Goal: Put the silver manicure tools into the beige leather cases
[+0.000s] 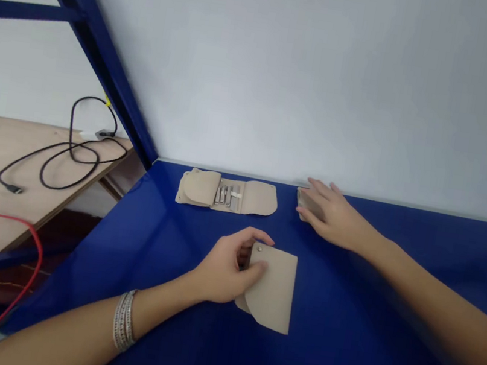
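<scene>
My left hand (235,268) is closed on a folded beige pouch (274,284) with a small metal snap near its top left corner. The thumb lies across its front, and the other fingers are partly hidden behind it. Farther back, my right hand (334,215) lies with fingers spread over a second beige pouch (303,202), touching it and covering most of it. To the left lies an unfolded beige case (260,198), with several small metal tools (224,195) that look like nail clippers in its middle section.
The blue tabletop (336,355) meets a pale wall (313,83) at the back. Blue frame bars (102,51) rise at the left. Beyond them, a wooden table (9,159) holds a coiled black cable (68,144); a red cable (38,249) hangs past its edge.
</scene>
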Motion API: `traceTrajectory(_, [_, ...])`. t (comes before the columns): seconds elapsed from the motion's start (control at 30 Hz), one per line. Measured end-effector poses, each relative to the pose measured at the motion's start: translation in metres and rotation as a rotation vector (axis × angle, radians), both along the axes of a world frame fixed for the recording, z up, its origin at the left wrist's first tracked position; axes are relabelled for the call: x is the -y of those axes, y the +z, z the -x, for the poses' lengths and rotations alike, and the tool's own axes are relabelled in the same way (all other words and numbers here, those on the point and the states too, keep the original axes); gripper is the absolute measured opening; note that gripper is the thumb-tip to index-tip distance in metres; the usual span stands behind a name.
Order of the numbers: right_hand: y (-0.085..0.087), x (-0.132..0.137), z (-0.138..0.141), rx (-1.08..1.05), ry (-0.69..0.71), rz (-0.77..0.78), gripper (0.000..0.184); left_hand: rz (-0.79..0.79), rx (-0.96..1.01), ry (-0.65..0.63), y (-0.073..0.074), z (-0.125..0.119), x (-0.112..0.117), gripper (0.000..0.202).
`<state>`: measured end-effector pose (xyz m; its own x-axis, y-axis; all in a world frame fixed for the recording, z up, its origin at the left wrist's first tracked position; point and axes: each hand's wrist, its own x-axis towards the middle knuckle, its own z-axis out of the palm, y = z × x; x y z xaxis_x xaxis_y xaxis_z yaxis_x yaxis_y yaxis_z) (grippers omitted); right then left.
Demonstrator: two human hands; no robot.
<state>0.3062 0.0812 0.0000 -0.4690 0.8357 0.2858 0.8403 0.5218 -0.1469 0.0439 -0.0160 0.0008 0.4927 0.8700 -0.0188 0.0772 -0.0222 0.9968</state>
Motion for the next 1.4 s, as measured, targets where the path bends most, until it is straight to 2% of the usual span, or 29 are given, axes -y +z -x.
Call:
traceTrajectory(0.07, [0.008,-0.003,0.026,-0.105,0.047,-0.058,0.053,-0.016,-0.004,-0.007,0.0,0.0,0.0,0.034])
traceTrajectory(0.13, [0.011,-0.005,0.056,-0.184,0.092,0.007,0.051,-0.024,-0.004,-0.005,0.0,0.001,0.0,0.034])
traceTrajectory(0.27, [0.008,-0.017,0.107,-0.268,0.186,0.154,0.066,-0.045,-0.004,0.008,-0.001,0.002,0.0,0.033])
traceTrajectory(0.4, [0.004,-0.032,0.131,-0.284,0.18,0.231,0.077,-0.07,-0.028,0.002,-0.004,0.003,-0.001,0.033])
traceTrajectory(0.7, [-0.011,-0.034,0.127,-0.34,0.205,0.202,0.061,-0.061,-0.079,0.007,-0.004,0.004,-0.002,0.034])
traceTrajectory(1.0, [-0.009,-0.035,0.127,-0.351,0.238,0.189,0.055,0.006,-0.081,-0.011,-0.001,0.004,-0.003,0.034])
traceTrajectory(1.4, [-0.011,-0.035,0.125,-0.366,0.212,0.207,0.054,0.02,-0.098,0.001,0.001,0.005,-0.003,0.033])
